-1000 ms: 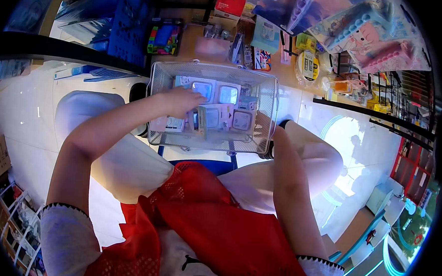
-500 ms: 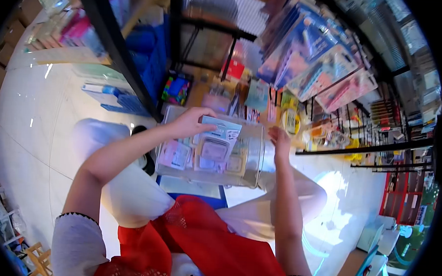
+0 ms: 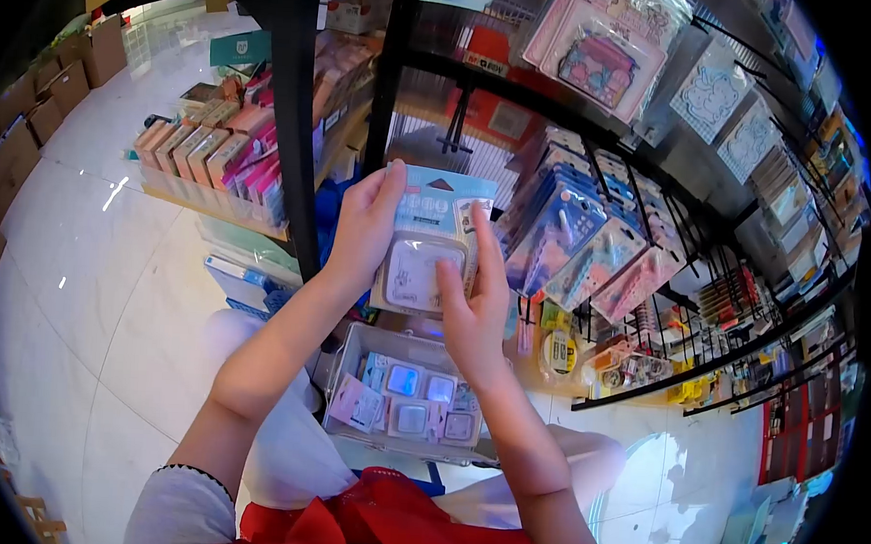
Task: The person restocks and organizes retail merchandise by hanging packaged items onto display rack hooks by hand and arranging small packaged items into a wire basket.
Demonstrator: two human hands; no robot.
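Both hands hold up a carded blister pack [image 3: 418,271] with a light blue header, a hang hole and a square pale case under clear plastic. My left hand [image 3: 364,219] pinches its upper left edge, thumb at the top corner. On the right side, my right hand [image 3: 473,313] grips it, with the thumb across the front of the case and fingers along the edge. Below my hands, between my knees, stands a clear plastic bin [image 3: 402,446] holding several similar packs [image 3: 410,418] with square cases.
To the right, several blister cards [image 3: 565,235] hang from hooks on a black rack. Pink packs [image 3: 604,59] hang higher up. A black post [image 3: 301,117] rises left of my hands, beside a shelf of small boxes [image 3: 200,151]. Cardboard boxes [image 3: 66,95] stand far left.
My left hand has lifted the blister pack out of the bin and up toward the rack. My right hand has come in from the side and taken hold of it. The view has tilted up.
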